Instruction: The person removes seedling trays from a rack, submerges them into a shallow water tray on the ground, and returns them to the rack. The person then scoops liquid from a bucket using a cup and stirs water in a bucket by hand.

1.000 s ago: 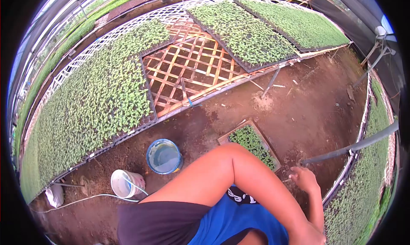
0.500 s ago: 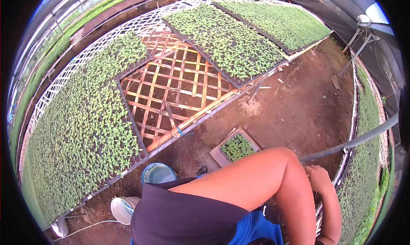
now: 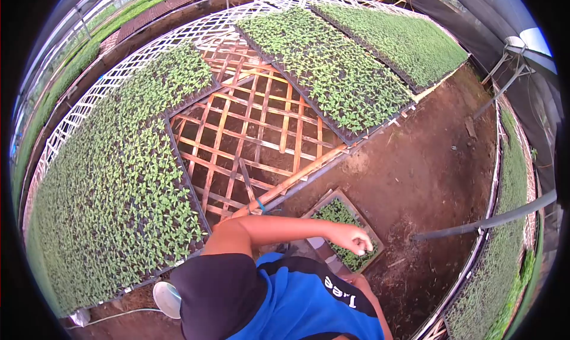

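My left hand (image 3: 351, 238) reaches across from the left, over a small tray of green seedlings (image 3: 333, 214) standing low in a shallow frame. Its fingers are curled together; whatever they hold is too small to make out. Close to the tray's near corner, my right hand (image 3: 355, 278) shows only in part, just past my blue and black shirt, and its fingers cannot be read. Part of the seedling tray is hidden under my left forearm and hand.
Large seedling beds lie at left (image 3: 119, 186) and upper middle (image 3: 326, 73), with a bare wooden lattice (image 3: 261, 120) between them. A pale bucket (image 3: 167, 299) stands lower left. A grey pipe (image 3: 487, 222) and another seedling bed (image 3: 493, 269) are at right.
My left arm has unfolded and its hand now shows over the small tray. My right hand has moved from the far right to the tray's near corner. The blue bucket is hidden.
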Demonstrator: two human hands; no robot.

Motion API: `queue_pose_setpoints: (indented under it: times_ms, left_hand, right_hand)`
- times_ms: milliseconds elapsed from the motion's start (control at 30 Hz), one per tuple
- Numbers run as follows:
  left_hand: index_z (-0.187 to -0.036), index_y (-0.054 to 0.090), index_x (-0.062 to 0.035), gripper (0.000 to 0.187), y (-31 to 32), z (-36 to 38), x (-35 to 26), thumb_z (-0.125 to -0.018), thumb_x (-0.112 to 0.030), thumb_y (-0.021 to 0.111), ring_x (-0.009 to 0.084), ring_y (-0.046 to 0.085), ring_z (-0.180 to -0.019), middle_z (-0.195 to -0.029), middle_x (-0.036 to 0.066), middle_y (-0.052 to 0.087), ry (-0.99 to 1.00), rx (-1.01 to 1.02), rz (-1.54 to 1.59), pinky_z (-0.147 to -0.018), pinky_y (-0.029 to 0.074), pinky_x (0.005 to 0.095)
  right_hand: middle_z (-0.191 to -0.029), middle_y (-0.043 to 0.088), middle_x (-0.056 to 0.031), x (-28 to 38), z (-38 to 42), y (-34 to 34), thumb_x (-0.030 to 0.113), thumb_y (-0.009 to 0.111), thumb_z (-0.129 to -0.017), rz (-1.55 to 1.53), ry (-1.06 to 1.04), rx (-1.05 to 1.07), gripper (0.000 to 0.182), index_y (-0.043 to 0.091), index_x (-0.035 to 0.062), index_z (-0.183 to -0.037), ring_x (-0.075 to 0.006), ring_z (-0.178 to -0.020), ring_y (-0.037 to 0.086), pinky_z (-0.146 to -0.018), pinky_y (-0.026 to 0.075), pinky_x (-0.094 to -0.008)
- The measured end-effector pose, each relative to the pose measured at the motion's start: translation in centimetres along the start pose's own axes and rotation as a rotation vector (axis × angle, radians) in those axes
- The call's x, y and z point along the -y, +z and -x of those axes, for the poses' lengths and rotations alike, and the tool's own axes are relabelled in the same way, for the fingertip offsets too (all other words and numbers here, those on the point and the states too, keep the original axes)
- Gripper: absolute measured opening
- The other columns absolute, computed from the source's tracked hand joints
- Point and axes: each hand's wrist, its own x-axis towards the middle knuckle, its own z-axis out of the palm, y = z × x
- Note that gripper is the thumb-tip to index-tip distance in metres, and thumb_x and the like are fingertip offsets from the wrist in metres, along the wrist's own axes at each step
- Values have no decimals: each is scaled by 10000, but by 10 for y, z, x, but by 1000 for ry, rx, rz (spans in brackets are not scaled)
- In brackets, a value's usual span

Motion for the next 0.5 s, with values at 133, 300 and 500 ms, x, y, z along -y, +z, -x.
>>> queue_pose_setpoints:
  times_ms: [133, 300, 500]
  left_hand:
    - [-1126, 496, -52, 407, 1, 92, 48, -801, -290, 556, 99, 487, -805, -891, 19, 527, -324, -187, 193, -729, 399, 253]
    - [-1160, 468, -69, 477, 4, 128, 48, -794, -362, 556, 105, 474, -866, -927, 21, 512, -432, -292, 292, -773, 374, 248]
    - [-1169, 452, -52, 483, -6, 120, 49, -791, -327, 571, 101, 477, -842, -948, 30, 495, -393, -328, 350, -761, 379, 234]
  right_hand:
    - [-878, 612, -137, -32, -10, 36, 186, 547, -733, 195, -270, 51, 230, 627, 74, -916, -252, -759, 595, -688, 445, -308]
    - [-890, 612, -139, -18, -27, 46, 192, 543, -740, -139, 115, 179, 240, 619, 74, -934, -226, -771, 595, -695, 444, -304]
    - [-906, 611, -141, -21, -25, 38, 199, 538, -748, -389, 359, 260, 253, 611, 74, -956, -194, -785, 595, -703, 442, -299]
